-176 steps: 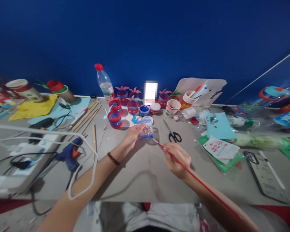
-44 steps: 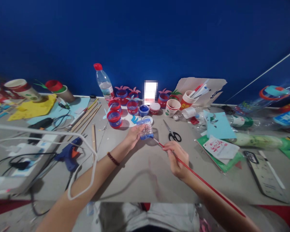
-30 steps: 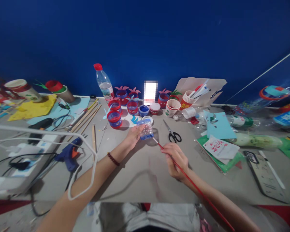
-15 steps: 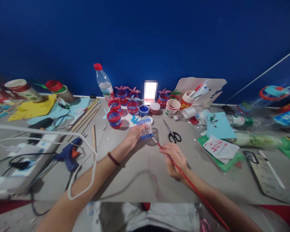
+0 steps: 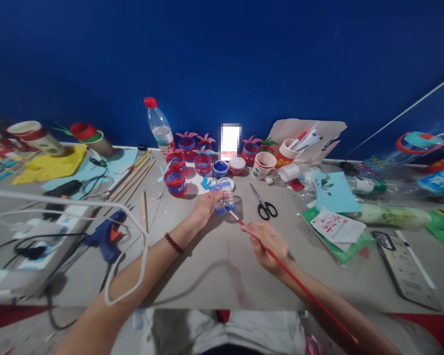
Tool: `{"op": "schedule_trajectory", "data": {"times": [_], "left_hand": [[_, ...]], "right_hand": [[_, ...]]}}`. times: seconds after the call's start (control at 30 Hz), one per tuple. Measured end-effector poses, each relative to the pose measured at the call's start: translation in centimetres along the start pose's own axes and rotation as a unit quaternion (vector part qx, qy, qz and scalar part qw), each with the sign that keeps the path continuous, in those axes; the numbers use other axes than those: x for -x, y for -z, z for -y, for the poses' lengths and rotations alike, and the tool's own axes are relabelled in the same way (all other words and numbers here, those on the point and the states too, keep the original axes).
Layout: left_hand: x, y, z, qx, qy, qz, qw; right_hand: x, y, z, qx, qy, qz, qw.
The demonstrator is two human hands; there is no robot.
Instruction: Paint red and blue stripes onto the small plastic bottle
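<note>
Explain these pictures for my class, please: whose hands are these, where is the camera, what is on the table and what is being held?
There is no machine here, just a person's two bare hands. All the pictures come from one camera worn on that person's head, looking forward and down, so the arms reach in from the bottom.

The left hand holds a clear plastic piece with blue on both ends. The right hand holds a red brush, its tip at the piece's lower edge.

Beyond them on the table stand painted cups, an open blue jar and a red-capped bottle. Scissors and a phone lie to the right; a glue gun lies left.
</note>
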State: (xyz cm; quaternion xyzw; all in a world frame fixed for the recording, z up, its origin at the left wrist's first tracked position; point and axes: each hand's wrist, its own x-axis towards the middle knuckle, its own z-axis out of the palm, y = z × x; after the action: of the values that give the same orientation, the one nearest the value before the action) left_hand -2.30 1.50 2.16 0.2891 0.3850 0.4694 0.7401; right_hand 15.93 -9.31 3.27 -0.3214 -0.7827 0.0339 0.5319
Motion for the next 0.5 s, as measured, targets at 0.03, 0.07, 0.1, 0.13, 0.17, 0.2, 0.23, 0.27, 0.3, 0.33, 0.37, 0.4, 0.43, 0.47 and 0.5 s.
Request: {"op": "schedule_trajectory", "data": {"times": [0.03, 0.07, 0.1, 0.13, 0.17, 0.2, 0.23, 0.27, 0.3, 0.33, 0.37, 0.4, 0.43, 0.47, 0.5], "left_hand": [[0.06, -0.02, -0.02, -0.003, -0.003, 0.003, 1.0], [0.1, -0.04, -0.03, -0.007, -0.006, 0.008, 1.0], [0.13, -0.04, -0.02, -0.008, -0.009, 0.012, 1.0], [0.16, -0.03, -0.01, -0.008, -0.012, 0.016, 1.0], [0.17, -0.01, 0.0, -0.006, -0.013, 0.018, 1.0], [0.18, 0.02, 0.02, -0.003, -0.012, 0.019, 1.0], [0.18, 0.05, 0.04, -0.001, -0.012, 0.019, 1.0], [0.18, 0.07, 0.05, 0.001, -0.012, 0.019, 1.0], [0.18, 0.1, 0.05, 0.001, -0.013, 0.019, 1.0], [0.18, 0.13, 0.04, -0.001, -0.013, 0.019, 1.0], [0.18, 0.14, 0.02, -0.004, -0.013, 0.02, 1.0], [0.17, 0.15, -0.01, -0.006, -0.013, 0.02, 1.0], [0.17, 0.16, -0.05, -0.008, -0.012, 0.019, 1.0], [0.17, 0.14, -0.09, -0.008, -0.011, 0.018, 1.0], [0.17, 0.12, -0.12, -0.007, -0.01, 0.016, 1.0]], "right_hand": [[0.08, -0.1, -0.1, -0.003, 0.006, 0.001, 1.0], [0.12, -0.2, -0.19, -0.006, 0.011, 0.003, 1.0], [0.14, -0.29, -0.26, -0.006, 0.016, 0.007, 1.0], [0.12, -0.37, -0.3, -0.004, 0.019, 0.01, 1.0], [0.08, -0.44, -0.31, 0.001, 0.02, 0.012, 1.0], [0.0, -0.48, -0.27, 0.008, 0.019, 0.014, 1.0], [-0.09, -0.5, -0.2, 0.014, 0.017, 0.017, 1.0], [-0.2, -0.49, -0.1, 0.019, 0.014, 0.018, 1.0], [-0.3, -0.46, 0.03, 0.022, 0.011, 0.018, 1.0], [-0.39, -0.42, 0.16, 0.024, 0.007, 0.017, 1.0], [-0.46, -0.37, 0.29, 0.025, 0.005, 0.017, 1.0], [-0.5, -0.31, 0.41, 0.026, 0.003, 0.015, 1.0], [-0.51, -0.25, 0.49, 0.027, 0.001, 0.012, 1.0], [-0.49, -0.2, 0.54, 0.028, -0.001, 0.008, 1.0], [-0.44, -0.17, 0.55, 0.028, 0.0, 0.004, 1.0]]}}
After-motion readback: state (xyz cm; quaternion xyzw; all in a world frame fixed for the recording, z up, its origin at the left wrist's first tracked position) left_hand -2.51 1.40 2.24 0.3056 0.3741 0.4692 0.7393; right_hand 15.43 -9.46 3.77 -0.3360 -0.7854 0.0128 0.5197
